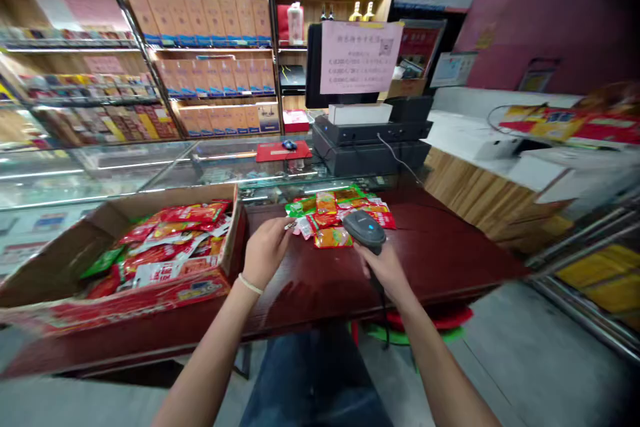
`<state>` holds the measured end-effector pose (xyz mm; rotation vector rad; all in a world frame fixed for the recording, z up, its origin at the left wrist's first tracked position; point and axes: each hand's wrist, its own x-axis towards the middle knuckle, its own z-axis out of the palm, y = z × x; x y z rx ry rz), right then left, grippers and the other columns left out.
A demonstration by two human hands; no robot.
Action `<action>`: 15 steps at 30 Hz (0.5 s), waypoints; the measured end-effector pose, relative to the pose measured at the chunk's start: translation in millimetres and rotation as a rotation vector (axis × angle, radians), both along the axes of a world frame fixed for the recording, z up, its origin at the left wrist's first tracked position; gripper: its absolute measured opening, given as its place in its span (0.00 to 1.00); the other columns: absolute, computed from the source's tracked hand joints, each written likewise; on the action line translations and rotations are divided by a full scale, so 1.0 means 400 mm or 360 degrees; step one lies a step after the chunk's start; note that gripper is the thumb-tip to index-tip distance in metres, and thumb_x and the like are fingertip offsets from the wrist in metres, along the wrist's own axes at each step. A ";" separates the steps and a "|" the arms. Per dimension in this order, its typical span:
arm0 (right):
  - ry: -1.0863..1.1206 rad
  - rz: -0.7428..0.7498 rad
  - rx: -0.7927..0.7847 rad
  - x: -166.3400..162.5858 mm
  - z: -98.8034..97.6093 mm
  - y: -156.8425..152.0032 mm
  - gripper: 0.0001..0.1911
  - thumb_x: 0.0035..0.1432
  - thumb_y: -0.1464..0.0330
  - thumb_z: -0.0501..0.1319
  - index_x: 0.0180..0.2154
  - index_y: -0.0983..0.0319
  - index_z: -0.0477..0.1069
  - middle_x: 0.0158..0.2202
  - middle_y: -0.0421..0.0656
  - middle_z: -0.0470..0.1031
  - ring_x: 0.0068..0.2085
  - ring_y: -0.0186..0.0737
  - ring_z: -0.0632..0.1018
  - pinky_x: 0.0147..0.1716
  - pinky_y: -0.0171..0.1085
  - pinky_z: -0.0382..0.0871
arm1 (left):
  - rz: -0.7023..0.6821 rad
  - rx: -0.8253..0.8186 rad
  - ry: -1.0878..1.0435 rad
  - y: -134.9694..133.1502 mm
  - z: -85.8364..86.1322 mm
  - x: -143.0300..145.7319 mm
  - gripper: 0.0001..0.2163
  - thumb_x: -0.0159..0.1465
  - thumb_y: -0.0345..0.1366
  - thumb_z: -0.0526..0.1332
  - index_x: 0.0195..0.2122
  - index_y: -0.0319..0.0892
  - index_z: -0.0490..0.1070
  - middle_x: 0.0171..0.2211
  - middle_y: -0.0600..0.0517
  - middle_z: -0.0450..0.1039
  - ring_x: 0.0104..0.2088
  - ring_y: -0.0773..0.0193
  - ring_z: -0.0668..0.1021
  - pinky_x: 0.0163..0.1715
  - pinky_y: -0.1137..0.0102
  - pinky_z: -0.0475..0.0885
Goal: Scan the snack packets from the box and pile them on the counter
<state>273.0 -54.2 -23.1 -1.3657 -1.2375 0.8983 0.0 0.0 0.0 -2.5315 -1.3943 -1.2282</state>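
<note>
My right hand (387, 270) is wrapped round the handle of a dark barcode scanner (365, 230), whose head is over the near right side of a pile of snack packets (325, 203). A cable hangs from below its handle. My left hand (267, 250), with a pale band at the wrist, is at the left edge of the pile. Its fingers are curled together; what they hold, if anything, is hidden. An orange and red packet (333, 237) lies nearest the scanner. To the left, an open cardboard box (235, 230) holds many red, green and white packets (185, 220).
The dark red table (440, 247) adjoins a glass counter (170, 163). Behind the pile stand a monitor (314, 67) with a paper sheet and a black cash drawer (370, 159). A blue mouse (289, 145) lies on a red mat (270, 151). Stools (445, 320) stand under the table.
</note>
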 end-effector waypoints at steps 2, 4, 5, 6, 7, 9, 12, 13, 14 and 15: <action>-0.0020 -0.0064 0.0014 0.038 -0.021 0.000 0.22 0.56 0.52 0.64 0.21 0.59 0.63 0.10 0.35 0.63 0.12 0.32 0.66 0.14 0.30 0.59 | -0.0064 -0.0066 -0.0033 0.026 -0.034 0.078 0.11 0.69 0.36 0.56 0.50 0.46 0.71 0.46 0.48 0.77 0.48 0.57 0.78 0.49 0.63 0.72; -0.0023 -0.0114 0.0015 0.067 -0.035 0.001 0.21 0.55 0.53 0.64 0.21 0.59 0.63 0.11 0.35 0.63 0.12 0.32 0.66 0.14 0.31 0.59 | -0.0143 -0.0137 -0.0042 0.053 -0.073 0.151 0.11 0.68 0.36 0.57 0.50 0.44 0.72 0.45 0.47 0.77 0.47 0.57 0.78 0.48 0.63 0.73; -0.0022 -0.0128 0.0016 0.077 -0.039 0.002 0.21 0.55 0.53 0.64 0.21 0.59 0.63 0.11 0.35 0.63 0.12 0.33 0.67 0.14 0.31 0.60 | -0.0191 -0.0176 -0.0043 0.068 -0.096 0.184 0.11 0.68 0.35 0.57 0.50 0.43 0.71 0.46 0.47 0.77 0.47 0.56 0.78 0.48 0.63 0.73; -0.0012 -0.0138 0.0008 0.084 -0.041 0.003 0.20 0.55 0.54 0.64 0.22 0.59 0.63 0.11 0.35 0.63 0.12 0.33 0.67 0.14 0.31 0.60 | -0.0239 -0.0214 -0.0032 0.084 -0.119 0.214 0.12 0.67 0.34 0.57 0.51 0.42 0.71 0.46 0.46 0.77 0.48 0.56 0.78 0.49 0.62 0.73; 0.0012 -0.0154 -0.0007 0.089 -0.042 0.003 0.19 0.54 0.54 0.65 0.23 0.59 0.63 0.11 0.34 0.63 0.12 0.33 0.66 0.13 0.31 0.59 | -0.0282 -0.0247 -0.0010 0.099 -0.142 0.241 0.13 0.67 0.34 0.58 0.52 0.41 0.71 0.47 0.45 0.76 0.49 0.55 0.77 0.50 0.61 0.73; 0.0074 -0.0196 -0.0045 0.093 -0.043 0.005 0.17 0.52 0.55 0.66 0.25 0.59 0.64 0.12 0.33 0.63 0.12 0.33 0.66 0.12 0.31 0.58 | -0.0351 -0.0288 0.0062 0.126 -0.188 0.283 0.16 0.65 0.33 0.59 0.54 0.38 0.70 0.50 0.42 0.75 0.51 0.54 0.76 0.53 0.60 0.72; 0.0128 -0.0247 -0.0090 0.097 -0.049 0.003 0.17 0.51 0.56 0.66 0.26 0.59 0.63 0.13 0.32 0.63 0.12 0.32 0.65 0.12 0.30 0.58 | -0.0400 -0.0307 0.0176 0.148 -0.241 0.314 0.21 0.64 0.36 0.60 0.58 0.36 0.67 0.56 0.38 0.71 0.55 0.50 0.74 0.56 0.57 0.69; 0.0133 -0.0258 -0.0095 0.098 -0.053 0.001 0.17 0.51 0.56 0.66 0.26 0.59 0.63 0.13 0.33 0.63 0.12 0.32 0.66 0.12 0.30 0.59 | -0.0401 -0.0309 0.0210 0.151 -0.253 0.318 0.23 0.64 0.37 0.60 0.59 0.36 0.66 0.58 0.37 0.69 0.57 0.49 0.72 0.58 0.55 0.68; 0.0132 -0.0262 -0.0098 0.099 -0.058 0.000 0.17 0.51 0.55 0.66 0.25 0.59 0.63 0.13 0.33 0.64 0.12 0.32 0.65 0.12 0.30 0.59 | -0.0392 -0.0309 0.0243 0.151 -0.263 0.318 0.24 0.63 0.37 0.60 0.60 0.36 0.65 0.59 0.37 0.68 0.58 0.49 0.71 0.59 0.54 0.66; 0.0133 -0.0259 -0.0101 0.099 -0.064 -0.001 0.18 0.51 0.55 0.66 0.25 0.59 0.63 0.13 0.33 0.64 0.12 0.31 0.65 0.12 0.30 0.59 | -0.0376 -0.0311 0.0277 0.150 -0.269 0.317 0.25 0.63 0.38 0.60 0.61 0.36 0.65 0.60 0.36 0.67 0.59 0.48 0.70 0.59 0.54 0.65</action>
